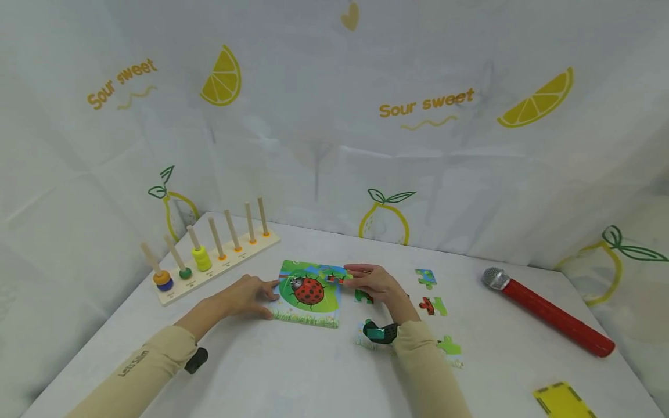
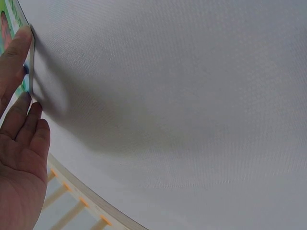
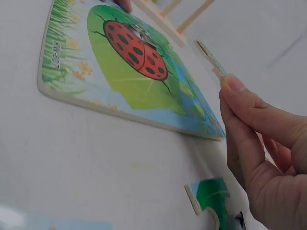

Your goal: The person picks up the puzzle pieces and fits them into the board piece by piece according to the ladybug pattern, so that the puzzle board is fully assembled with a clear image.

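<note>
A ladybug puzzle board lies flat on the white table. My left hand rests at its left side, thumb and fingers reaching the board's edge. At the far right corner, my right hand pinches a puzzle piece with red, black and green on it. In the right wrist view that piece appears edge-on between thumb and fingers, raised beside the board. A green puzzle piece lies below this hand.
Loose puzzle pieces lie on the right: blue-green, red-green, and green. A peg stand with coloured rings is at back left. A red microphone and a yellow square piece lie farther right.
</note>
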